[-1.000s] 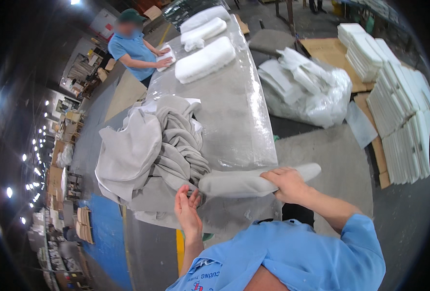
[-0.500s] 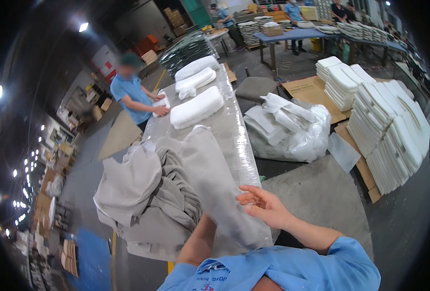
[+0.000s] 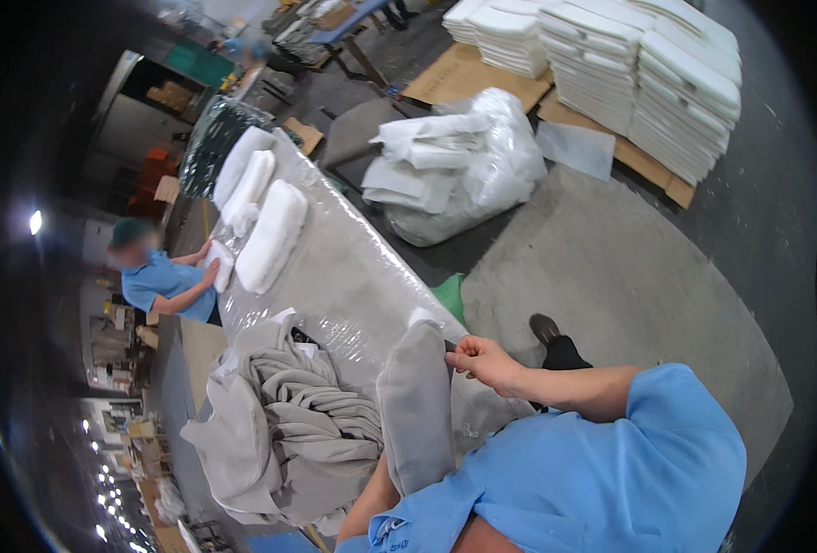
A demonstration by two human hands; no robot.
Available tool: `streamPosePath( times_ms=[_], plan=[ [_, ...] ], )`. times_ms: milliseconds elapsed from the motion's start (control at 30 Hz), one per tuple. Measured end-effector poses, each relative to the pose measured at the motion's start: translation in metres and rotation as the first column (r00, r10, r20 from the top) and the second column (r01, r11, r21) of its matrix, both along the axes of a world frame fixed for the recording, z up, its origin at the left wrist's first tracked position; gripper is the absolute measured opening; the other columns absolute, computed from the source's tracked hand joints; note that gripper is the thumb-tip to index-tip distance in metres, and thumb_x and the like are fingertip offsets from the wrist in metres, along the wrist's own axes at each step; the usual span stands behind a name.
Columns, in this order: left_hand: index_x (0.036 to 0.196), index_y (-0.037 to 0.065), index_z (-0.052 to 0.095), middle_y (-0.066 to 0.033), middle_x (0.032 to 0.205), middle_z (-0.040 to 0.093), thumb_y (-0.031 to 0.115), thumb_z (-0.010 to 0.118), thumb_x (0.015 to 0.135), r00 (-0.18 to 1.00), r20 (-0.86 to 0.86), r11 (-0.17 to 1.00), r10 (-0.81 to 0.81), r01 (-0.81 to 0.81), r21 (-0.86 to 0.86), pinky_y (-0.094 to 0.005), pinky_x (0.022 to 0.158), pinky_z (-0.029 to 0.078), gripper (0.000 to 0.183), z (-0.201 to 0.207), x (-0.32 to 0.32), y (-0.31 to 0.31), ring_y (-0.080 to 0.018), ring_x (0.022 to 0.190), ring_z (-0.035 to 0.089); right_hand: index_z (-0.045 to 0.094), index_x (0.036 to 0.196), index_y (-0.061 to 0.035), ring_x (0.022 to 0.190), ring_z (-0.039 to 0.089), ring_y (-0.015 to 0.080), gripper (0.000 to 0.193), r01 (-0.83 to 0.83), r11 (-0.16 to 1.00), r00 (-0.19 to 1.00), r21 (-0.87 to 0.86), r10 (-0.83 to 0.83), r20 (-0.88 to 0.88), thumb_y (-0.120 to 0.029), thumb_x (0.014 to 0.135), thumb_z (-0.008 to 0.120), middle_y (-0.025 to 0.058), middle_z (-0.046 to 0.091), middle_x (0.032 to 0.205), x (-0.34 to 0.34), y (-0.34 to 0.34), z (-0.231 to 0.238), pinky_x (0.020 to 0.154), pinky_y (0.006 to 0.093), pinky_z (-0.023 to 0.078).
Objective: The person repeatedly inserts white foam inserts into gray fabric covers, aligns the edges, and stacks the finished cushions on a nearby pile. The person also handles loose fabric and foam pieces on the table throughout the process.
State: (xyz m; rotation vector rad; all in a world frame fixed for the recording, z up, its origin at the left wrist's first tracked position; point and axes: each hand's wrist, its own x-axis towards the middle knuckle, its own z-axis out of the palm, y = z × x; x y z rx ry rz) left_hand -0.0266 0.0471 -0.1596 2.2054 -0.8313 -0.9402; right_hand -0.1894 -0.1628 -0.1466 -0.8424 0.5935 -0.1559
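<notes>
A grey padded cushion in a fabric cover (image 3: 416, 410) stands on its long edge at the table's near end, close to my body. My right hand (image 3: 482, 362) is closed at its right side, thumb and fingers pinching the cover's edge, where a small dark bit shows. My left forearm (image 3: 372, 498) runs up behind the cushion, which hides the left hand and its fingers. A bit of white shows at the cushion's far end. Left of it lies a heap of loose grey covers (image 3: 289, 415) in folds.
The plastic-wrapped table (image 3: 344, 249) carries white pads (image 3: 275, 235) at its far end. A co-worker (image 3: 173, 276) at its left side handles a white pad. A clear bag of white pieces (image 3: 464, 166), stacked white foam pads (image 3: 602, 69) and a grey floor mat (image 3: 602, 267) lie to the right.
The grey cushion has come up from lying along the table to standing on edge nearer me. My right hand, open before, now pinches its edge. The view has turned to the right.
</notes>
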Motion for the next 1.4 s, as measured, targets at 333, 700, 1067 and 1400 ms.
streamPosePath(
  times_ms=[333,700,1067,1400],
  plan=[
    [0.136,0.005,0.063,-0.0131,0.116,0.071,0.036,0.056,0.109,0.803,0.277,0.835,-0.528,0.429,0.346,-0.0401,0.091,0.054,0.042,-0.047,-0.023,-0.023,-0.025,0.108,0.069,0.061,0.1,-0.0149,0.084,0.054,0.0065,0.012,0.163,0.977,0.986,0.139,-0.164,-0.002,-0.025,0.107,0.062,-0.0059,0.06,0.093,-0.056,0.014,-0.084,0.075,0.0281,0.049],
    [0.126,0.001,0.069,-0.009,0.101,0.074,0.03,0.061,0.107,0.909,0.153,0.919,-0.388,0.393,-0.007,-0.0307,0.071,0.054,0.035,-0.03,-0.009,-0.128,-0.0184,0.079,0.068,0.064,0.107,-0.0088,0.074,0.052,0.009,0.016,0.387,0.905,0.909,0.178,-0.341,-0.241,-0.025,0.107,0.061,-0.002,0.058,0.086,-0.077,0.033,-0.123,0.066,0.029,0.045],
    [0.093,-0.004,0.076,-0.0184,0.08,0.072,0.035,0.063,0.102,0.468,-0.063,0.395,-0.881,0.803,0.448,-0.0426,0.073,0.054,0.041,-0.043,-0.087,-0.287,-0.0317,0.076,0.071,0.071,0.098,-0.0076,0.071,0.048,0.0077,0.02,0.553,0.808,0.82,0.204,-0.484,-0.305,-0.025,0.105,0.064,-0.0033,0.061,0.081,-0.076,0.036,-0.137,0.064,0.0285,0.04],
    [0.088,-0.004,0.076,-0.0259,0.09,0.074,0.033,0.075,0.089,0.328,0.018,0.287,-0.945,0.799,0.528,-0.0483,0.082,0.055,0.038,-0.033,-0.092,-0.283,-0.0417,0.087,0.072,0.072,0.089,-0.0076,0.071,0.047,0.0062,0.017,0.652,0.636,0.756,0.413,-0.582,-0.298,-0.018,0.101,0.068,-0.0068,0.059,0.077,-0.068,0.026,-0.152,0.064,0.0273,0.038]
  ],
)
